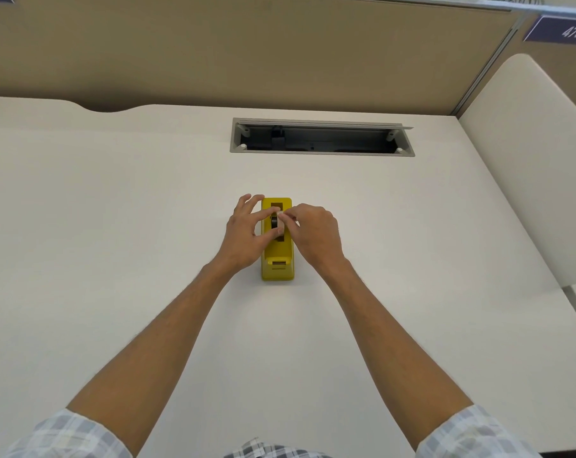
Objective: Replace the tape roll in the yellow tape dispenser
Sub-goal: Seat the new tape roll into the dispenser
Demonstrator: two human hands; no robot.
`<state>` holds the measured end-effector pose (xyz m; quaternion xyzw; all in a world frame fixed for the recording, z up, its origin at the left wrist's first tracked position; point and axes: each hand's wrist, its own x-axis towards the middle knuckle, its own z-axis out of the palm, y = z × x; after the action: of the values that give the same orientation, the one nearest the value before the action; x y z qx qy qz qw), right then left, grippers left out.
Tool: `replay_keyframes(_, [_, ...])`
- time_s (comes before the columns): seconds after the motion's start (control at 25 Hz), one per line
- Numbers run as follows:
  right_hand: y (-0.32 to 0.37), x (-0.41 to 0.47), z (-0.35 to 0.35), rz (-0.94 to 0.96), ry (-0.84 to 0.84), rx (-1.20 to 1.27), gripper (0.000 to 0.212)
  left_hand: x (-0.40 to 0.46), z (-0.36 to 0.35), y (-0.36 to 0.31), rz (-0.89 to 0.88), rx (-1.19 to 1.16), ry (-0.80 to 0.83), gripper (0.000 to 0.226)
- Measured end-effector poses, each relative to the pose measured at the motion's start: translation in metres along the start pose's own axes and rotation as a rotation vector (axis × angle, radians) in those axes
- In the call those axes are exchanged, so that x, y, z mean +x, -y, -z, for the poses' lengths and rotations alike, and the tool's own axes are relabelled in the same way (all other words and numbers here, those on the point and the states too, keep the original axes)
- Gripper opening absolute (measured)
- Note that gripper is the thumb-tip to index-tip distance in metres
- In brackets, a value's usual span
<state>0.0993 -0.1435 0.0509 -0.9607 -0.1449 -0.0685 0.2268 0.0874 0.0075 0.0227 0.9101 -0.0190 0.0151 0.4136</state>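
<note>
We see yellow tape dispenser (277,256) upright mid-desk (115,209), cutter end toward us. Tape roll (274,222) sits in dispenser's top slot, dark hub showing. Left hand (247,233) pinches roll, thumb and forefinger curled round it, other fingers spread. Right hand (316,231) pinches roll's far-right edge, fingers curled. Beyond dispenser: open cable tray (321,137). Farther back: beige partition (247,51).

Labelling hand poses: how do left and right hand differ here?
Left hand has its outer fingers spread, thumb and forefinger pinching the roll; right hand is bunched, fingertips together at the roll's top. Left hand comes from the left of the dispenser, right hand from the right. Both are on the roll in the dispenser's slot.
</note>
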Motion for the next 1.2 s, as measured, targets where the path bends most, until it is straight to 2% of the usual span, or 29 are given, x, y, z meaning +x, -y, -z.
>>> replay_keyframes(0.24, [-0.005, 0.0, 0.002, 0.017, 0.008, 0.108, 0.029, 0.0, 0.001, -0.001, -0.005, 0.012, 0.008, 0.046])
replay_keyframes(0.48, [-0.004, 0.0, -0.001, 0.048, -0.017, 0.081, 0.026, -0.001, 0.001, -0.003, -0.003, 0.036, -0.007, 0.047])
replay_keyframes(0.88, [-0.005, 0.005, 0.001, -0.011, -0.003, 0.239, 0.02, -0.003, 0.003, -0.007, 0.013, 0.046, 0.0, 0.047])
replay_keyframes(1.2, [-0.005, 0.01, 0.005, 0.065, 0.058, 0.134, 0.026, -0.001, 0.003, -0.005, -0.004, 0.087, 0.0, 0.047])
